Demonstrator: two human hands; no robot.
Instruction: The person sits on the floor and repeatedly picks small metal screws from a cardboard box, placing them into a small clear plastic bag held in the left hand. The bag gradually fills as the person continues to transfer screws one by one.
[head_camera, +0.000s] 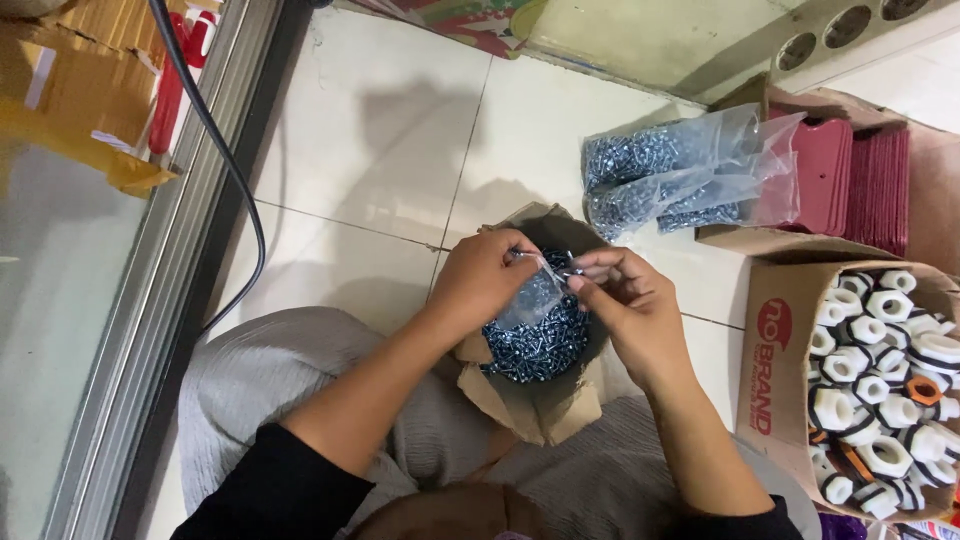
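My left hand (485, 280) and my right hand (630, 305) meet over an open cardboard box (545, 405) full of small silvery screws (535, 350) that rests against my lap. Between the fingers of both hands is a small clear plastic bag (533, 295), held at its mouth above the screws. The left hand pinches the bag's left edge. The fingertips of the right hand pinch its right edge.
Several clear bags filled with screws (665, 180) lie on the white tile floor beyond the box. At the right stand a carton of white plastic nuts (880, 390) and a box of dark red flat pieces (850, 185). A black cable (225, 150) runs along a glass door frame at the left.
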